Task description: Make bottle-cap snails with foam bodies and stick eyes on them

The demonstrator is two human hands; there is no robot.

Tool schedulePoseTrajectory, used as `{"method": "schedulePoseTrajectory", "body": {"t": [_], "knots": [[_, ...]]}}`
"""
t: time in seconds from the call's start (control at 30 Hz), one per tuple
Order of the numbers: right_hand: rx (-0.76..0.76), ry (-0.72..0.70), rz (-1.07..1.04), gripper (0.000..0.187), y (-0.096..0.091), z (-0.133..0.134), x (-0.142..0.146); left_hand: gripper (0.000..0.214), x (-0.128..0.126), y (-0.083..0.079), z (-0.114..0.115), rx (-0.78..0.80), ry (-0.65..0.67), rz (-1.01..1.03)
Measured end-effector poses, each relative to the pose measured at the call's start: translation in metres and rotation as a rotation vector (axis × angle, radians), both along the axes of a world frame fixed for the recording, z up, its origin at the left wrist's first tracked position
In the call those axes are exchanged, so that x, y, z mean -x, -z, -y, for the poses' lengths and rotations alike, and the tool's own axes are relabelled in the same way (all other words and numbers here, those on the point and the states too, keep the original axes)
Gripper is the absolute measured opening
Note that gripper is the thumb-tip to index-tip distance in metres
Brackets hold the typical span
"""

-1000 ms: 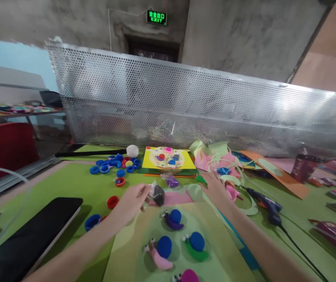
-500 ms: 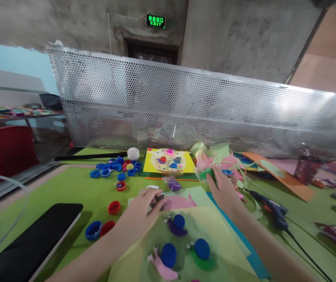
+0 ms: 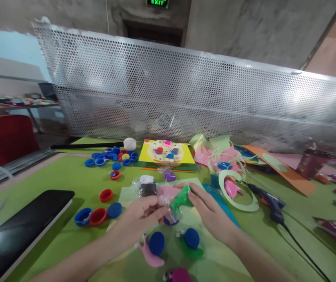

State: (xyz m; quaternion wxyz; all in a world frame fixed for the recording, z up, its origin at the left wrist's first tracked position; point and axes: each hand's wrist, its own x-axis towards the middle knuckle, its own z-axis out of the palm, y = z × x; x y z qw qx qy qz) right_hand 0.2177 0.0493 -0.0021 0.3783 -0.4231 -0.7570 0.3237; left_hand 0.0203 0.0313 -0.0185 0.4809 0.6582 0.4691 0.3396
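Between my two hands is a clear plastic bag of green modelling clay [image 3: 182, 200], held above the pale paper. My right hand [image 3: 207, 209] grips its green, filled end from the right. On the left, my left hand [image 3: 147, 213] pinches the loose, clear end of the bag. Below them on the paper are clay snails with bottle-cap shells: a pink snail [image 3: 153, 250], a green snail [image 3: 190, 243] and, at the bottom edge, one with a magenta shell [image 3: 179, 275]. Another snail is mostly hidden behind the bag. A bag of black clay [image 3: 148, 190] lies just beyond my left hand.
A yellow card with cap snails [image 3: 189, 156] lies at the back, a purple clay bag [image 3: 168, 174] before it. Blue and red bottle caps [image 3: 99, 216] are at left, by a black phone-like slab [image 3: 29, 231]. A glue gun [image 3: 269, 201] and paper scraps [image 3: 206, 154] are at right.
My right hand has brought the green clay bag from the paper scraps back to the middle. My left hand has moved in and taken the bag's clear end. The view has tilted down.
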Motion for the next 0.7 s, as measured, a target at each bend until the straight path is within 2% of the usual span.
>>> {"method": "schedulePoseTrajectory", "body": {"t": [0.13, 0.17, 0.23, 0.3, 0.4, 0.5, 0.6, 0.7], "knots": [[-0.255, 0.201, 0.085, 0.009, -0.003, 0.009, 0.001, 0.027, -0.002, -0.002, 0.004, -0.018, -0.049, -0.014], [-0.314, 0.174, 0.148, 0.008, -0.004, 0.012, 0.002, 0.028, -0.003, -0.003, 0.006, -0.028, -0.062, -0.017], [-0.338, 0.005, 0.26, 0.015, -0.006, 0.02, 0.005, 0.03, -0.006, -0.004, 0.011, -0.052, -0.072, -0.016], [-0.303, -0.115, 0.305, 0.022, -0.007, 0.027, 0.01, 0.031, -0.009, -0.003, 0.016, -0.056, -0.059, 0.001], [-0.202, -0.136, 0.341, 0.028, -0.006, 0.032, 0.016, 0.03, -0.013, 0.0, 0.022, 0.002, -0.034, 0.04], [-0.087, -0.203, 0.345, 0.023, -0.006, 0.031, 0.016, 0.032, -0.013, 0.001, 0.024, 0.036, -0.017, 0.063], [0.013, -0.305, 0.232, 0.024, -0.009, 0.027, 0.014, 0.031, -0.011, -0.002, 0.023, 0.024, -0.007, 0.052], [0.117, -0.313, 0.048, 0.028, -0.014, 0.022, 0.009, 0.032, -0.01, -0.004, 0.022, -0.026, -0.01, 0.047]]}}
